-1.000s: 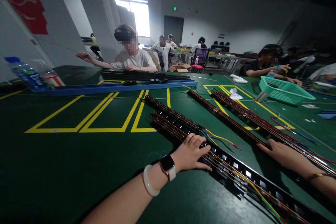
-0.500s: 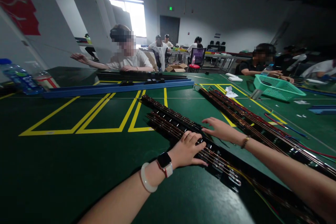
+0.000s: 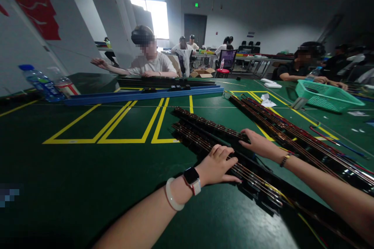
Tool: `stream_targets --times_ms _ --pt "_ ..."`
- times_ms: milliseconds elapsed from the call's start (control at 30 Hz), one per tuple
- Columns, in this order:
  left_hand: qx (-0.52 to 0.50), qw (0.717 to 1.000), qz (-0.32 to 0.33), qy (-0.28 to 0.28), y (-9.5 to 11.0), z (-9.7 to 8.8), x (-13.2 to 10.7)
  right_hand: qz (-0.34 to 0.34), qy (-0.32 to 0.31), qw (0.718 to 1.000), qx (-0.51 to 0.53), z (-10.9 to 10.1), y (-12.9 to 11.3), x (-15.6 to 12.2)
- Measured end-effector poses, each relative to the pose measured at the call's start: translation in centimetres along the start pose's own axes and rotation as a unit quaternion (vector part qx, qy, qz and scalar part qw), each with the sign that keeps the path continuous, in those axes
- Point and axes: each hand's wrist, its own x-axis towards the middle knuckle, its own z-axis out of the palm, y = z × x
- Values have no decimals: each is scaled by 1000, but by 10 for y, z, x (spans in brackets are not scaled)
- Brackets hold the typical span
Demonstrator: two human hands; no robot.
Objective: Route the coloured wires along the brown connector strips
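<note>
Head view: your left hand lies over near strip on table, fingers half bent, thumb apart; your right hand at far strip, fingers curved. Whether either grip holds strip, not clear.

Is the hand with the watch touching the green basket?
No, that left hand rests on a dark wired strip, apart from the green basket.
</note>
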Motion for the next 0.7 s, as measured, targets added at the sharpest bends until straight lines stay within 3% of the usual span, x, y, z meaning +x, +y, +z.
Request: stream_targets --times_ms 233,367,433,533,633,700 --pt "9 1000 3 5 -1 -1 0 130 34 990 -37 -12 88 -83" --pt "8 1000 -9 23 -2 2 -1 159 90 964 -192 -30 114 -111" --pt "9 999 -14 37 -1 3 -1 138 104 959 -224 -38 100 -114" --pt "13 998 -22 50 0 3 -1 57 68 989 -115 -40 45 -110" --pt "23 997 -45 53 2 2 -1 -34 13 998 -48 -25 -21 -106" --pt "25 996 -62 51 3 0 -2 -75 43 994 -66 -8 -54 -105"
